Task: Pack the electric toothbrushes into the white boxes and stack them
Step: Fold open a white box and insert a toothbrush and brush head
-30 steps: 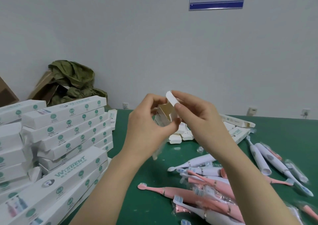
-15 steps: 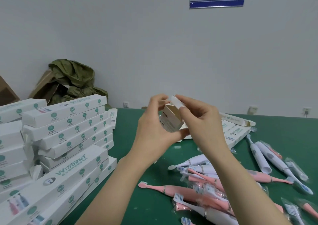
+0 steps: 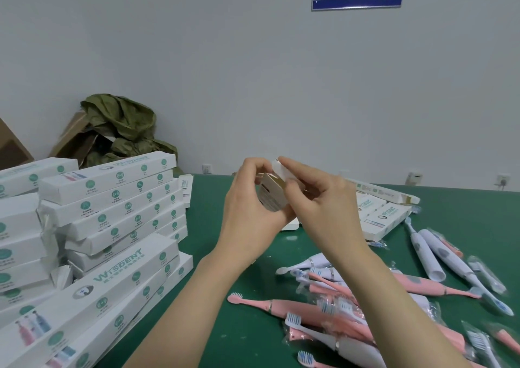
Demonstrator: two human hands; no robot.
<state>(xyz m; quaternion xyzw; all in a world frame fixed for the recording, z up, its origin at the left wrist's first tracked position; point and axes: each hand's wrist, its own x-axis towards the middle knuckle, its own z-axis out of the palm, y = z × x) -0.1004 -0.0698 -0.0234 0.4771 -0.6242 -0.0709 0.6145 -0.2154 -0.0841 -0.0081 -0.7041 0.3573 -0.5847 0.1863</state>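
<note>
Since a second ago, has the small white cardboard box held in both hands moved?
Yes. The small white cardboard box has dropped lower, from level with the top of the stacked white boxes to just below it, with its end flap folding closed.

Your green table (image 3: 225, 325) carried stacked boxes (image 3: 112, 215) at left, flat boxes (image 3: 385, 215) at the back, and loose toothbrushes (image 3: 365, 305) at right.

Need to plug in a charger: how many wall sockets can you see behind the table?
3 sockets: one left of centre, one toward the right, one near the right edge. Others may be hidden behind the stacked boxes.
</note>
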